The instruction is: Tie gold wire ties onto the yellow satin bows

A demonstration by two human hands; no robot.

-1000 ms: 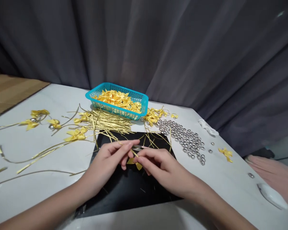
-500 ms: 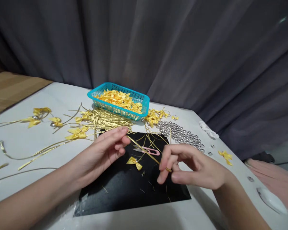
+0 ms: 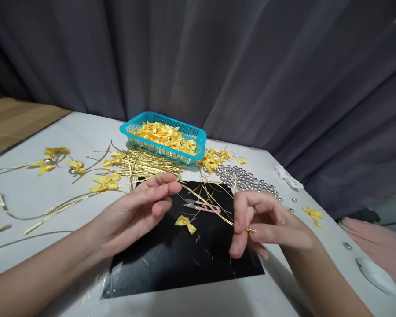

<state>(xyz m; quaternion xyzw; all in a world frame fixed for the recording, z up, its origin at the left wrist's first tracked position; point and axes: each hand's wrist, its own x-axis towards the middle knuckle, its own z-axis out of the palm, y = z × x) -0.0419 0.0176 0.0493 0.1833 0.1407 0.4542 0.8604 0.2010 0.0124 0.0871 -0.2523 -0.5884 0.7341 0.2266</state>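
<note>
A thin gold cord [image 3: 207,205] runs between my two hands above a black mat [image 3: 171,264]. One end is pinched in the fingers of my left hand [image 3: 138,207]. Near its other end, the cord passes between the fingers of my right hand [image 3: 267,220], with a short tip sticking out by the thumb. Below the cord, pink-handled thread snips [image 3: 203,206] lie on the mat. A yellow bow [image 3: 185,224] rests just in front of them, among short gold clippings.
Behind the mat, a blue basket [image 3: 198,154] holds yellow bows. Gold cords [image 3: 148,165] lie in a pile before it. Silver beads [image 3: 247,179] are spread at the right. More bows [image 3: 106,181] lie at the left. A white object [image 3: 376,275] sits at the right edge.
My right hand has moved right and slightly up along with its end of the cord, so more cord shows between the hands. My left hand has shifted only slightly.
</note>
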